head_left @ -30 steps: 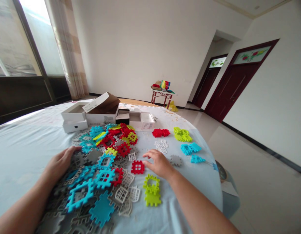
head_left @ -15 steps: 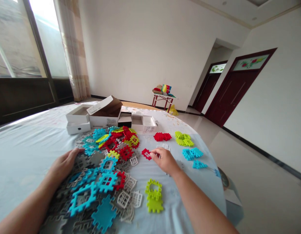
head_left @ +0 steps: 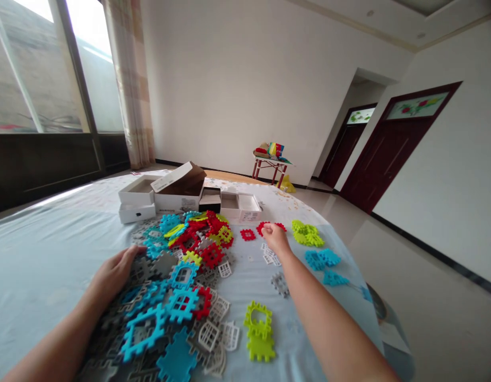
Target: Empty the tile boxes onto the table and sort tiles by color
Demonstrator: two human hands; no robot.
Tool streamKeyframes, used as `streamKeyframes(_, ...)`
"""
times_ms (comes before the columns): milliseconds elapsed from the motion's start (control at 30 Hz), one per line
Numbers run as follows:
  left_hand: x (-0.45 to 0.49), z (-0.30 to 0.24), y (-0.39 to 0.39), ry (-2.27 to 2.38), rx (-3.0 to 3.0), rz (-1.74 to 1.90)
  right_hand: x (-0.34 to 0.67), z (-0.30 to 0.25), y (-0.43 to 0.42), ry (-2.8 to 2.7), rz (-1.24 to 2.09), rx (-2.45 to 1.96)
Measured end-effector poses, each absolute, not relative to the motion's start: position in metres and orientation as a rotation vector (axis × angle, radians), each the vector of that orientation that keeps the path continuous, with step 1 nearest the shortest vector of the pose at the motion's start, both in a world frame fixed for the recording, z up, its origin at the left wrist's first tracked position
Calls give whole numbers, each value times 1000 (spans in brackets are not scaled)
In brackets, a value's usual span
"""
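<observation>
A big mixed heap of interlocking plastic building pieces lies in front of me, with a blue square piece near its middle. My left hand rests at the heap's left edge, fingers stretched out against grey pieces and holding nothing I can see. Farther off, my right hand has its fingers closed on a red building piece at the small red pile, which it partly covers. Just left of it a red window-shaped piece lies flat on the cloth.
Lime-green pieces and blue pieces lie in groups on the right. White lattice pieces and grey pieces are near my right forearm. Two lime-green pieces sit nearer me. Boxes stand behind the heap.
My right hand has let go of the red window-shaped piece, which now lies on the cloth farther back, and has moved away to the red pile. My left hand stays at the heap.
</observation>
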State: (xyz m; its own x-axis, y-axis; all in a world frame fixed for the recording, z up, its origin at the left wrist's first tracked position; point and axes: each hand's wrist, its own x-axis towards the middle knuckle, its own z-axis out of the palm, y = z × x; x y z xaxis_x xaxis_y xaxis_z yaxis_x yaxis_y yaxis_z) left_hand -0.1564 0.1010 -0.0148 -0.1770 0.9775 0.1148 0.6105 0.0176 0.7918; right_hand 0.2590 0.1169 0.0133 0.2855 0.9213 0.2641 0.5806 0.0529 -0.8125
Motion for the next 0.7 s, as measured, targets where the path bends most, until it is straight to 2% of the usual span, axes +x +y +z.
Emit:
streamKeyframes(267, -154, -15, 99, 1851, 1580, 1022, 209, 11, 66, -1911, 651, -1410)
streamKeyframes(500, -154, -14, 98, 1850, 1572, 1027, 182, 9, 45, -2165, 490, -1303)
streamKeyframes(700, -155, -17, 103, 1841, 1587, 1035, 181, 6, 45, -2161, 457, -1369)
